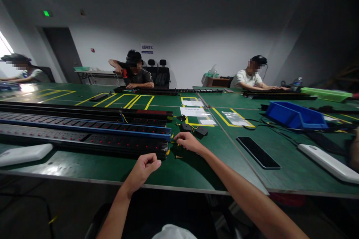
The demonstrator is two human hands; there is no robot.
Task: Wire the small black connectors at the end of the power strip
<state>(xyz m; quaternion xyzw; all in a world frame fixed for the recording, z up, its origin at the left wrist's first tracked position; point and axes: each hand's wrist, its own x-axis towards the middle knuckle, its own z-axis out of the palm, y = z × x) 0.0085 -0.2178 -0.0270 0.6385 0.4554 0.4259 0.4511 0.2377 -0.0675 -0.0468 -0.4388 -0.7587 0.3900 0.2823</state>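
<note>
My right hand (188, 142) is at the right end of several long black strips, its thumb and fingers pinched together. A small yellowish piece shows at its fingertips, too small to name. My left hand (144, 170) is closed with curled fingers in front of the nearest strip (123, 145), which bears a row of red dots. What it holds, if anything, is hidden. Behind that lies a blue-edged strip (140, 130). Short yellow wires stick out at the strip ends. A small brass-coloured screw (178, 157) lies on the green table below my right hand.
Small black blocks (201, 131) sit beyond my right hand. To the right are a dark phone (258, 152), a blue bin (295, 115), black cables and a white device (328, 162). Another white device (26, 154) lies left. Several people sit across the table, one holding a red-and-black power tool (125, 73).
</note>
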